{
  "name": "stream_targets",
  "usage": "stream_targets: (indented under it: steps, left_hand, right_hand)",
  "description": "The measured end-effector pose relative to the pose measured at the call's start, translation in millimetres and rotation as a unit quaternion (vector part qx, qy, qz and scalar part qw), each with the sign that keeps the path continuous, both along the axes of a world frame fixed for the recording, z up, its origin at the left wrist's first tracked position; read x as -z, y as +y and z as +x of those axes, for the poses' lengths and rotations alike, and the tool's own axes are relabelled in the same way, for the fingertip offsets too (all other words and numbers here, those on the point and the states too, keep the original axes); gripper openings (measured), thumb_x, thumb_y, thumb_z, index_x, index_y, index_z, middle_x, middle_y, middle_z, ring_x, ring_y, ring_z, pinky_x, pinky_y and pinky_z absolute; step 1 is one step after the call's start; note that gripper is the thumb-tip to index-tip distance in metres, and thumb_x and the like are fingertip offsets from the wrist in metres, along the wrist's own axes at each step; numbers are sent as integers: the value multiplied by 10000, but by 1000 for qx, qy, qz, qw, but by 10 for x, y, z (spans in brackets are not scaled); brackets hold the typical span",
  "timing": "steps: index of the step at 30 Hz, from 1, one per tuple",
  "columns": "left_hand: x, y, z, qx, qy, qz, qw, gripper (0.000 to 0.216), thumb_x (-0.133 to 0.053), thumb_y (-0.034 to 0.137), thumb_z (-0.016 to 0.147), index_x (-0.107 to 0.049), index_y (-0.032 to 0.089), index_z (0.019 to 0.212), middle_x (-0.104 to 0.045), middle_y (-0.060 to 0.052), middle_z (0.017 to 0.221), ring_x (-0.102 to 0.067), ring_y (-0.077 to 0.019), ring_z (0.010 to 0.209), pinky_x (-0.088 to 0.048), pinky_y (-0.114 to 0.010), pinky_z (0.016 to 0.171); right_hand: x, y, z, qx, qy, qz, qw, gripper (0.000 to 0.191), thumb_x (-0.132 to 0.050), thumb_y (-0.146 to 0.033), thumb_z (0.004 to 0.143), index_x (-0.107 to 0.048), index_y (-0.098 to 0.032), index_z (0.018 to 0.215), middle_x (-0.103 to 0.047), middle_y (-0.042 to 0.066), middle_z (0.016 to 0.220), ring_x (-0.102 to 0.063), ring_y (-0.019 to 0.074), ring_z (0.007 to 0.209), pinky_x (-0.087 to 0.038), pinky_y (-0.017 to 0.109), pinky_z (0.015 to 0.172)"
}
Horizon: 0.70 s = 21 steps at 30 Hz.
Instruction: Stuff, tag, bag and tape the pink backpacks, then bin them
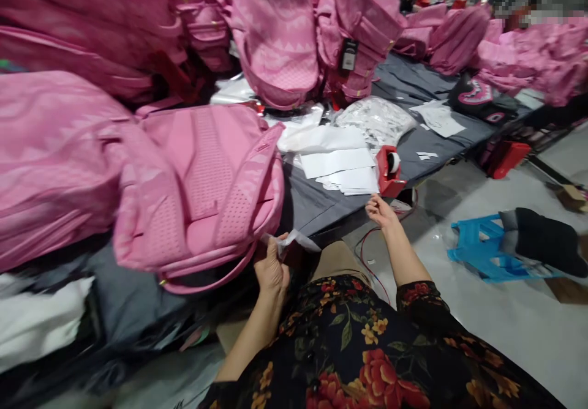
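My left hand (274, 269) is closed on a crumpled, translucent white piece of plastic (296, 242) at the table's front edge. Right beside it lies a pink backpack (209, 176), its straps and padded back facing up. My right hand (381, 210) is just in front of a red tape dispenser (386, 182) with a white roll in it. Its fingers are curled together, and whatever they may pinch is too small to make out. White paper sheets (342, 158) are stacked left of the dispenser.
More pink backpacks (280, 35) stand behind, one with a black hang tag (348, 55). A clear plastic bag (374, 118) lies beyond the papers on the grey-covered table (316, 213). A blue stool (482, 250) with a dark cloth is on the floor at right.
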State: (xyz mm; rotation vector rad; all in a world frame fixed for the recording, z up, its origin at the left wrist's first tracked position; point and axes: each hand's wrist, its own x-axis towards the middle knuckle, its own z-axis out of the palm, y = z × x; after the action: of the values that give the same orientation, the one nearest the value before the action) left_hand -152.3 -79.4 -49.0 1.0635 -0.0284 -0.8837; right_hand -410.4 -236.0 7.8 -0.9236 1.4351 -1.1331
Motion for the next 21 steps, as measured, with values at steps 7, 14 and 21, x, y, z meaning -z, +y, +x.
stream_targets:
  steps: [7,14,21]
  left_hand:
    - [-122,-60,-40,-7,-11,-21,1000,621,-949,592,500,-736,163,895,-778,-74,857,-716,-200,764,-592,-333,774]
    - [-83,-124,-21,-46,-35,-67,996,707,-968,568,478,-753,187,1034,-776,-112,1060,-695,-285,1133,-539,-379,1005]
    - [-71,-59,-17,-9,0,-79,997,664,-973,524,504,-751,166,1017,-782,-115,1073,-718,-278,1074,-546,-378,981]
  right_hand:
    - [-157,458,1496,-527,-20,-115,842,501,-735,-687,810,-567,-217,769,-467,-57,608,-395,101,550,-356,232,545]
    - [-198,439,1938,-576,318,-366,658,244,-579,-388,1001,-640,-214,841,-649,5,758,-549,146,703,-371,250,657]
    - [-157,477,1914,-490,480,-426,590,52,-643,-202,954,-693,-213,941,-728,60,911,-620,183,829,-359,273,667]
